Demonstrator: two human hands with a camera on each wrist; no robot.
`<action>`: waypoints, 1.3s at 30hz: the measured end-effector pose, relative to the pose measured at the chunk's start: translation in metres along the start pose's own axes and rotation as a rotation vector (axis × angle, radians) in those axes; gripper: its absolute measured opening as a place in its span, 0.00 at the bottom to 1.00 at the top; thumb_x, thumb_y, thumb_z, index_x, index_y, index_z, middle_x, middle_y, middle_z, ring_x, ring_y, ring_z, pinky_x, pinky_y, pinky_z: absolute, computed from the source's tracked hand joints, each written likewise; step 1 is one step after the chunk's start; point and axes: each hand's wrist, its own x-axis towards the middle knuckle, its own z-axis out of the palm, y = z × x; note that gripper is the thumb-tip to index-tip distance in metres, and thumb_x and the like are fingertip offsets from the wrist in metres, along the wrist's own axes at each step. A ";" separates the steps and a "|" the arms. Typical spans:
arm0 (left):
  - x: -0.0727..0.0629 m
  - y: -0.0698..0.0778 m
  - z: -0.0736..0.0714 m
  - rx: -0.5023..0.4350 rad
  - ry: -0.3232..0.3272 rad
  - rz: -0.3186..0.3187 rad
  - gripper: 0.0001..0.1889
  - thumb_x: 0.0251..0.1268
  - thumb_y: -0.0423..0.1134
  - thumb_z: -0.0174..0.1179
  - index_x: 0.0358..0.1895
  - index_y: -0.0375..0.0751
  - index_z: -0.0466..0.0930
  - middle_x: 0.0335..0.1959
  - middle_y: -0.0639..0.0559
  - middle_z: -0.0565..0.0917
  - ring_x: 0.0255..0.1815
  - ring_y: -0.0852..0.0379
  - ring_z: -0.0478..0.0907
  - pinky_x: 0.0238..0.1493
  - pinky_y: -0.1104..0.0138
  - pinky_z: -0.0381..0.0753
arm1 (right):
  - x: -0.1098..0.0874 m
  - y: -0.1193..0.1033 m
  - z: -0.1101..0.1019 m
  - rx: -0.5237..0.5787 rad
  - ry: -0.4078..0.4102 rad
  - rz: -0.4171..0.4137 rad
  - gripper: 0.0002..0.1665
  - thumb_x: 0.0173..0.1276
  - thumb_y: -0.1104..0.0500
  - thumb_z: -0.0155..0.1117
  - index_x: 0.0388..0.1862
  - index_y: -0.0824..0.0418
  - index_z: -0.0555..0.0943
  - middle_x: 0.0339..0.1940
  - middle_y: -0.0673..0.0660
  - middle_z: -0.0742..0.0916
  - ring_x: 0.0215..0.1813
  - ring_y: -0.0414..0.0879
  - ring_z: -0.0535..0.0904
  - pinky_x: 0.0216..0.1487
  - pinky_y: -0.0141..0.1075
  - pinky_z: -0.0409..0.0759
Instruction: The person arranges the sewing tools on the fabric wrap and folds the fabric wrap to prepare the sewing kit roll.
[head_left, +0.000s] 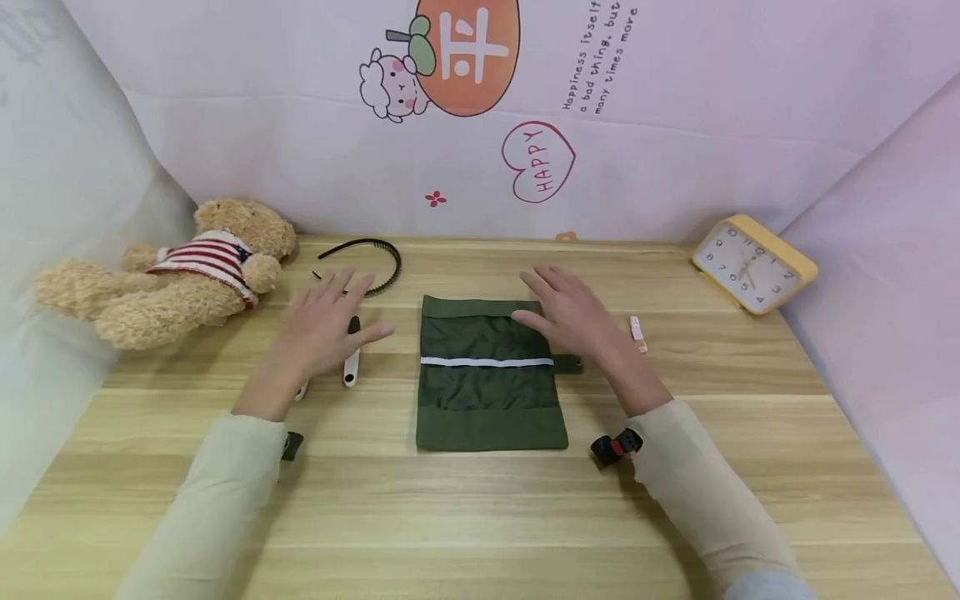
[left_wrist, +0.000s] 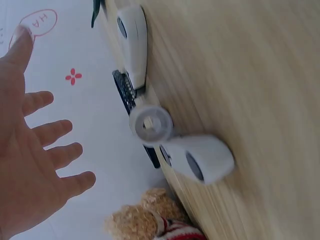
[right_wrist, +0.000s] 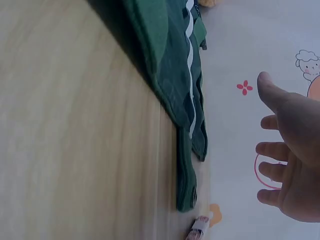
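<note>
one left hand (head_left: 324,323), one right hand (head_left: 572,315) (thumbs out), one green cloth (head_left: 487,428)

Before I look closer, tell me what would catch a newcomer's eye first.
Probably the dark green fabric case, spread flat near the centre, with the right hand by its back right corner and the left hand off to its left. Next, the teddy bear lying back left and the yellow clock back right.
</note>
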 end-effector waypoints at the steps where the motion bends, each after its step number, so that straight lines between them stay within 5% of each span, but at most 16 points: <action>1: -0.001 -0.002 0.000 0.001 0.005 0.002 0.47 0.71 0.69 0.52 0.83 0.45 0.49 0.82 0.35 0.45 0.81 0.34 0.37 0.75 0.36 0.39 | 0.001 -0.001 0.000 0.012 0.001 -0.010 0.43 0.77 0.39 0.57 0.80 0.63 0.61 0.79 0.69 0.64 0.80 0.66 0.53 0.77 0.60 0.50; 20: -0.023 -0.039 -0.011 -0.134 0.067 -0.022 0.49 0.67 0.68 0.58 0.81 0.40 0.54 0.78 0.31 0.56 0.75 0.27 0.54 0.70 0.33 0.54 | 0.011 -0.026 0.005 0.222 -0.105 -0.092 0.42 0.76 0.39 0.59 0.79 0.60 0.64 0.78 0.63 0.67 0.78 0.59 0.60 0.74 0.54 0.61; 32: -0.031 -0.053 -0.010 -0.293 -0.025 -0.107 0.46 0.67 0.57 0.66 0.80 0.38 0.56 0.76 0.29 0.61 0.75 0.27 0.55 0.69 0.32 0.54 | 0.023 -0.045 0.015 0.366 -0.185 -0.199 0.36 0.72 0.46 0.68 0.71 0.65 0.73 0.66 0.60 0.80 0.65 0.53 0.76 0.64 0.46 0.75; 39: -0.034 -0.063 -0.007 -0.411 -0.069 -0.122 0.47 0.65 0.55 0.69 0.79 0.35 0.57 0.71 0.27 0.67 0.69 0.27 0.66 0.66 0.34 0.62 | 0.028 -0.055 0.021 0.490 -0.217 -0.245 0.32 0.70 0.52 0.71 0.67 0.66 0.77 0.62 0.60 0.83 0.60 0.50 0.80 0.56 0.40 0.81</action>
